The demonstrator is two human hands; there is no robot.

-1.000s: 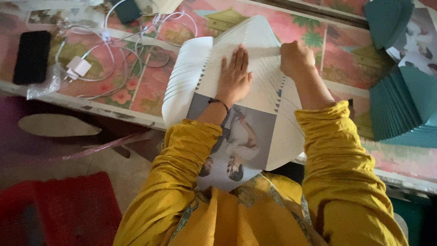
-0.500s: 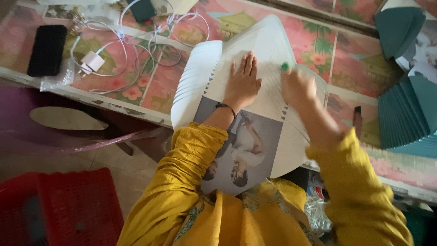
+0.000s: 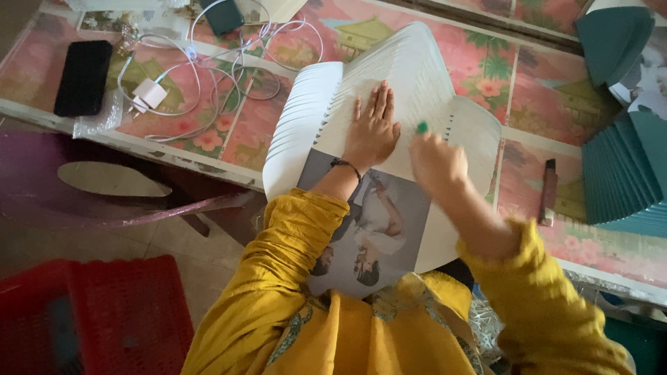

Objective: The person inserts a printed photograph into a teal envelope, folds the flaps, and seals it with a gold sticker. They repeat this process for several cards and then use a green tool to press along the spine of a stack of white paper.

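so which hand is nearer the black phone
Left. The left hand lies flat on the fanned white sheets, closer to the phone; the right hand is farther off.

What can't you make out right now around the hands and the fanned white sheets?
Head view only:
- Right hand: motion-blurred; its grip on the small green object is unclear, and so is what that object is.
- Fanned white sheets: the left hand lies flat on them, covering part; their near edge is hidden by the yellow sleeves.
- Teal stack: cut off by the right edge.
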